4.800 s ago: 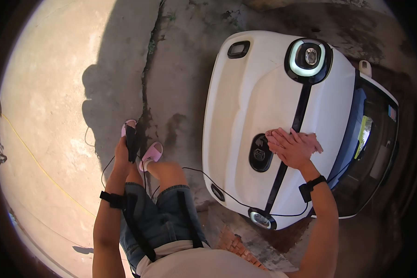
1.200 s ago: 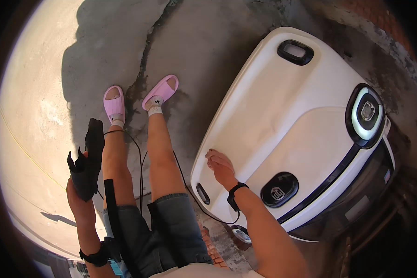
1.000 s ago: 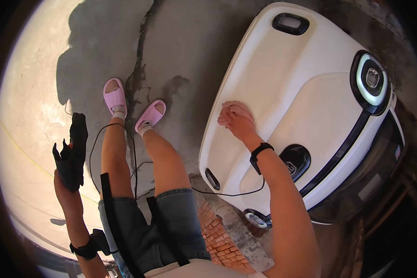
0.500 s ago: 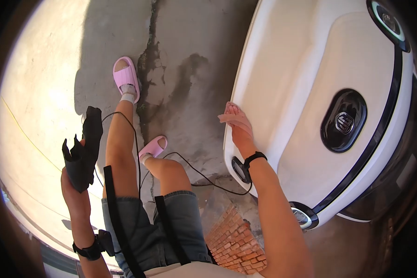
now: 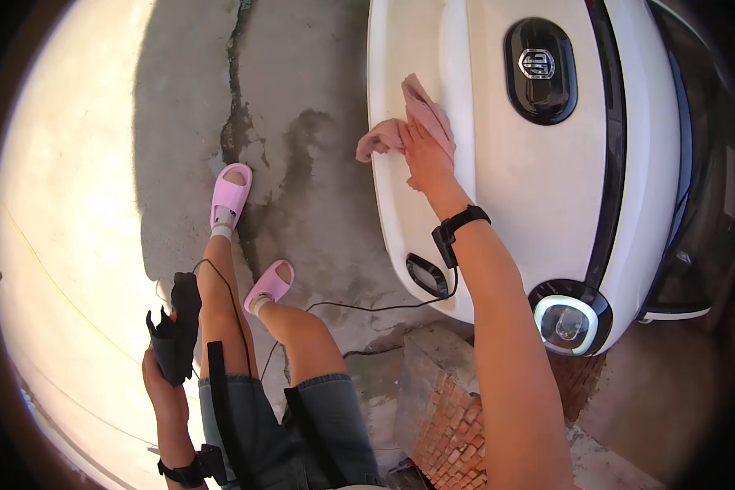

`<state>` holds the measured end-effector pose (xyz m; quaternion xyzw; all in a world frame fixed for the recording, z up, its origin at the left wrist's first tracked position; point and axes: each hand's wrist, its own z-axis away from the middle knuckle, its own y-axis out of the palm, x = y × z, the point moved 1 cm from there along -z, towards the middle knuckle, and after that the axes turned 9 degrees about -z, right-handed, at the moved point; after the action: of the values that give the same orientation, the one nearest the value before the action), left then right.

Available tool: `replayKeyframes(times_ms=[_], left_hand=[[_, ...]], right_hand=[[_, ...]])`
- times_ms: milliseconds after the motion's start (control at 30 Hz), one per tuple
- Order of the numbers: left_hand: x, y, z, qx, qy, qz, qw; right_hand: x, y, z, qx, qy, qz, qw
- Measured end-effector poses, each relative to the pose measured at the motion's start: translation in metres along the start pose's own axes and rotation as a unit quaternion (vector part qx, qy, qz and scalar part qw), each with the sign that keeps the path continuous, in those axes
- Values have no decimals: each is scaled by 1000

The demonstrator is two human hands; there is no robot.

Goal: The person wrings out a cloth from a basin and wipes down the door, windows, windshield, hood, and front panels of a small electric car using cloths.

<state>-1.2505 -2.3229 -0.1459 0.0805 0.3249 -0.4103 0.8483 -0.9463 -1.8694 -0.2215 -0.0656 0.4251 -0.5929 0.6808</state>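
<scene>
My right hand (image 5: 430,166) presses a crumpled pink cloth (image 5: 429,113) against the front of a white car (image 5: 514,171). The fingers lie over the cloth, and one end of it sticks out past the bumper's lower edge. Low on the left, my left hand (image 5: 163,390) holds a black, ragged-topped object (image 5: 176,339) whose kind I cannot make out. Most of that hand's fingers are hidden by it. Black straps with small boxes circle both wrists.
A black oval badge (image 5: 541,71) and a round headlight (image 5: 565,321) are on the car. Dark cable (image 5: 367,307) runs near my legs. Pink slippers (image 5: 232,193) stand on cracked concrete (image 5: 302,73). Stacked bricks (image 5: 449,429) are close by my right side.
My right hand has moved the cloth further onto the car's front, and more of the cloth shows. The view has shifted along the car. My left hand still holds the black object.
</scene>
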Motion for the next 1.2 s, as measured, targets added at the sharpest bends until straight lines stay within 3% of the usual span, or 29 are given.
replayKeyframes(times_ms=[67,133,233,267,300,333,367,433,467,500,567,667,767,833,900,1033,1100,1200], left_hand=[[17,-27,-7,16,10,-21,1000],[24,-36,-15,41,23,-27,999],[0,-26,-14,60,55,-30,996],[-15,-18,-4,52,67,4,996],[-27,-13,1,45,77,36,995],[-30,-16,1,49,90,43,994],[-27,-20,3,42,66,70,994],[-31,-21,2,44,50,93,993],[-39,-20,4,58,45,76,994],[-49,-20,5,70,42,55,995],[-75,-7,10,80,66,70,992],[-109,5,19,84,106,71,988],[-128,5,19,130,106,91,982],[-134,4,19,149,145,54,977],[-148,6,34,152,150,87,973],[-157,1,38,74,127,94,985],[-160,-3,38,95,104,63,988],[-183,10,48,97,112,100,984]], right_hand=[[-6,-14,16,6,62,18,998],[21,6,66,-1,41,-56,998],[62,28,176,-31,-21,-16,999],[58,4,206,4,-22,-100,995],[55,10,228,-69,-16,-127,989],[41,26,236,0,-57,-179,982],[24,24,237,67,-95,-230,966],[-35,6,195,-15,-38,-67,997],[-80,-61,171,-93,58,-29,994],[-122,-113,152,16,52,-17,998],[-179,-99,123,-281,172,-118,937],[-161,-106,164,-295,224,-122,921],[-88,-60,226,-155,178,-103,966],[-49,-50,269,-122,148,-154,969],[-40,-52,283,-66,133,-42,988],[-93,-64,244,-52,93,-126,986],[-147,-97,197,-167,205,-131,955],[-195,-120,143,-213,257,-182,925]])
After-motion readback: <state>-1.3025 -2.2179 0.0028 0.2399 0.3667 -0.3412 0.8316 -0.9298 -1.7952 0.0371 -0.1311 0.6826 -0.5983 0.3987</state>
